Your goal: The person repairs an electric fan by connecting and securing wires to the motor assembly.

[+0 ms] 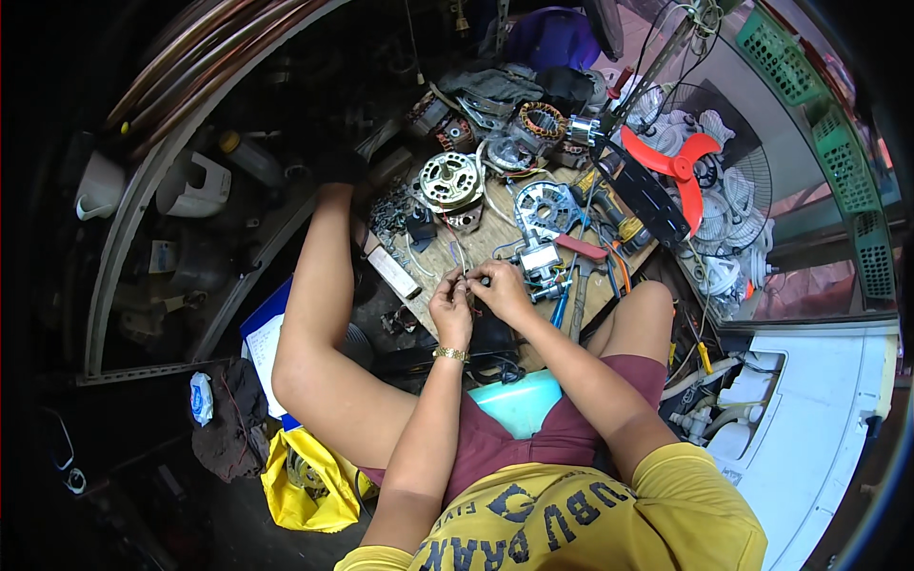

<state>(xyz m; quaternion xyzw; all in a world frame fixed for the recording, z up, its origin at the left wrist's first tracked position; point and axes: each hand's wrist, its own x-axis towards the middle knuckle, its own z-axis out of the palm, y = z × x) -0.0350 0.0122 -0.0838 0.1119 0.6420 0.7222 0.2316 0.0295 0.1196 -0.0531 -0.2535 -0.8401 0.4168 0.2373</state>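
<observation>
My left hand (450,305), a gold wristwatch on its wrist, and my right hand (499,287) meet over the near part of a wooden board (433,255). Fingertips on both hands are pinched together around thin wires (460,255), whose pale ends rise just beyond them. How the wires lie between the fingers is too small to make out. Beyond my hands stands a round metal motor (449,181) with a slotted housing. Right of my right hand lies a small silvery motor part (540,257), near a ring-shaped metal housing (545,207).
A yellow and black power drill (619,214), a red-handled tool (581,247) and screwdrivers crowd the board's right side. A long white box (393,272) lies left. Beyond are a copper-wound stator (543,121) and a red fan blade (681,167). A yellow bag (319,481) sits lower left.
</observation>
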